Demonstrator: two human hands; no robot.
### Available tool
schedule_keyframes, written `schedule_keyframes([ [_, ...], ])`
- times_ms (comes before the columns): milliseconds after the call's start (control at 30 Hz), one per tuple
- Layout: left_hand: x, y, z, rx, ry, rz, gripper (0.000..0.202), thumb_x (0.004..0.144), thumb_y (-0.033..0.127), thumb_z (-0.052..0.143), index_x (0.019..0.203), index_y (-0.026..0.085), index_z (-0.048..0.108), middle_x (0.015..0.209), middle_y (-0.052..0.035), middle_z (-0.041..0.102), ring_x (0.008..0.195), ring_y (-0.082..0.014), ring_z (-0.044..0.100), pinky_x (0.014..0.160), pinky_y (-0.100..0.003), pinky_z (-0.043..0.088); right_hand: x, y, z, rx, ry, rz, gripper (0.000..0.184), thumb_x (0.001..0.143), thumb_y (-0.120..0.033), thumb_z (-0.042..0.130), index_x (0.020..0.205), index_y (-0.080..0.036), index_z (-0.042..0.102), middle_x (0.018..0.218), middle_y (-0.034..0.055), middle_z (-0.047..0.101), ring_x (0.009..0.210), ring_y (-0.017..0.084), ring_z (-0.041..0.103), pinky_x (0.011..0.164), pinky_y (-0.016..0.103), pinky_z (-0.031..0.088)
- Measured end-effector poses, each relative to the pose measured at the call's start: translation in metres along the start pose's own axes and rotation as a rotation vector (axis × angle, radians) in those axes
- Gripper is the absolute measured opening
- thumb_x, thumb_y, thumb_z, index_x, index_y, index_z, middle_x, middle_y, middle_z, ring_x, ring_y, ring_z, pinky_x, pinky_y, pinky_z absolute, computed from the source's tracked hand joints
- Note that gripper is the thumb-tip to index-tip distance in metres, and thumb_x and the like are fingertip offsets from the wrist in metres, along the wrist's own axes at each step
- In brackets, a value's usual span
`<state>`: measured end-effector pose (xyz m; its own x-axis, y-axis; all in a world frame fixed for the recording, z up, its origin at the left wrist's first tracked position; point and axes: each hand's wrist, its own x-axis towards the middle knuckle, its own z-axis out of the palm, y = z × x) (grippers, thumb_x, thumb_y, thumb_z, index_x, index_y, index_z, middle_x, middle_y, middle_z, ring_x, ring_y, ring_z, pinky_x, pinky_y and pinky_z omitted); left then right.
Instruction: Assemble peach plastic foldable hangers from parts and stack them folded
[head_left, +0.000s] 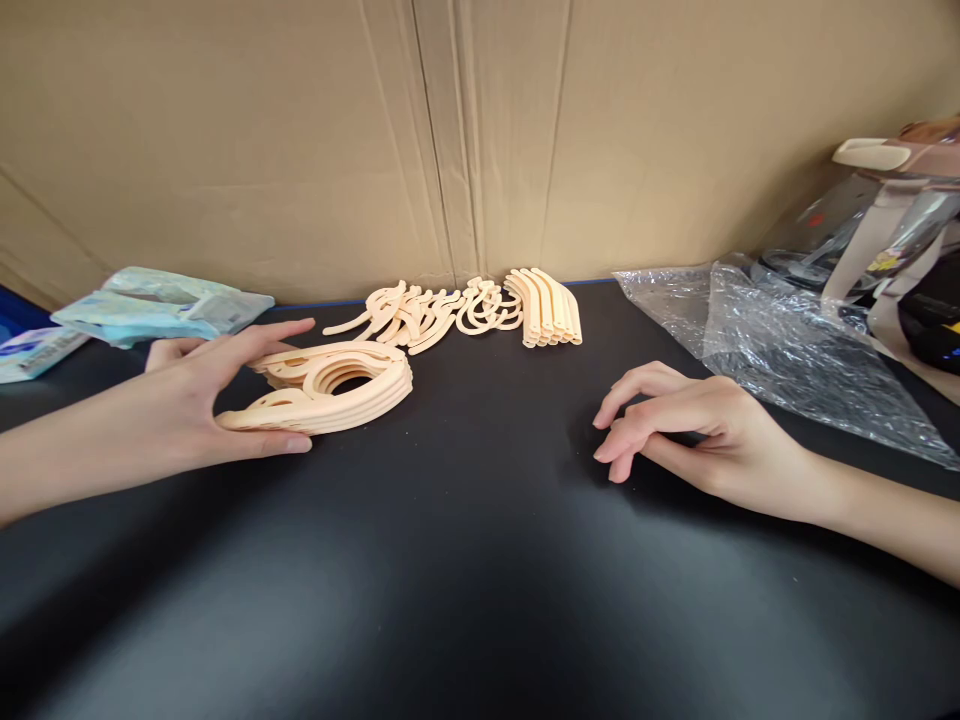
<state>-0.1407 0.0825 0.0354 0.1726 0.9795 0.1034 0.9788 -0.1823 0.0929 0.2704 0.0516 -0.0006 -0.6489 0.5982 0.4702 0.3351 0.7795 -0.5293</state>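
Stacked pieces (379, 402): plain pale peach is being shown.
Loose pieces (405, 322): the same peach is being repeated.
Surface (465, 560): black is being softened by grey sheen.
Cardboard (225, 130): tan is being crossed by darker vertical lines.
Larger packet (161, 318): pale blue is being mixed with white.
Plastic film (802, 360): transparency is being streaked with white.
Lid (930, 163): dusty pink is being paired with cream.

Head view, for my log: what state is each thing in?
Beige stack: layered, lying flat
Left hand: around the beige stack
Right hand: fingers bent, nothing visibly held
Curved pieces: loosely heaped
Bent bars: side by side
Plastic film: crumpled, spread out
Blue packets: lying down
Bottle: lid on
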Motion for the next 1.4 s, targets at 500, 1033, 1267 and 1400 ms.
schedule_keyframes([
  [500,0.006,-0.034,-0.004,0.104,-0.097,0.027,0.086,0.082,0.06,0.054,0.157,0.028,0.026,0.143,-0.0094,0.055,0.137,-0.0468,0.037,0.108,-0.057,0.033,-0.001,0.0,-0.002,0.004,-0.028,-0.015,0.035,0.091,0.001,0.051,0.092,-0.028,0.069,0.07,-0.0098,0.074,0.095,0.01,0.064,0.093,0.025,0.044],
  [1033,0.012,-0.045,-0.006,-0.023,-0.028,0.142,0.118,0.061,0.093,0.053,0.155,0.029,0.027,0.143,-0.0042,0.057,0.141,-0.0405,0.037,0.118,-0.056,0.017,-0.001,-0.001,0.0,0.235,-0.043,0.005,0.027,0.093,-0.003,0.059,0.106,-0.024,0.068,0.077,-0.0043,0.078,0.098,0.012,0.064,0.086,0.026,0.051],
  [1267,-0.021,0.041,-0.009,-0.149,0.247,0.338,0.046,0.097,0.048,0.05,0.139,0.032,0.047,0.139,0.0009,0.053,0.133,-0.0283,0.047,0.114,-0.039,0.034,0.002,-0.002,-0.001,0.259,0.01,0.06,0.016,0.089,-0.009,0.069,0.096,-0.024,0.071,0.07,-0.0033,0.074,0.088,0.013,0.064,0.078,0.024,0.054],
  [1400,-0.049,0.085,0.01,-0.253,0.208,0.579,0.036,0.097,0.032,0.055,0.133,0.039,0.052,0.131,0.0068,0.062,0.129,-0.0162,0.053,0.115,-0.025,0.034,0.007,-0.003,-0.004,0.076,0.006,0.074,0.009,0.084,-0.02,0.078,0.09,-0.023,0.073,0.08,-0.0007,0.067,0.081,0.011,0.062,0.075,0.022,0.053],
])
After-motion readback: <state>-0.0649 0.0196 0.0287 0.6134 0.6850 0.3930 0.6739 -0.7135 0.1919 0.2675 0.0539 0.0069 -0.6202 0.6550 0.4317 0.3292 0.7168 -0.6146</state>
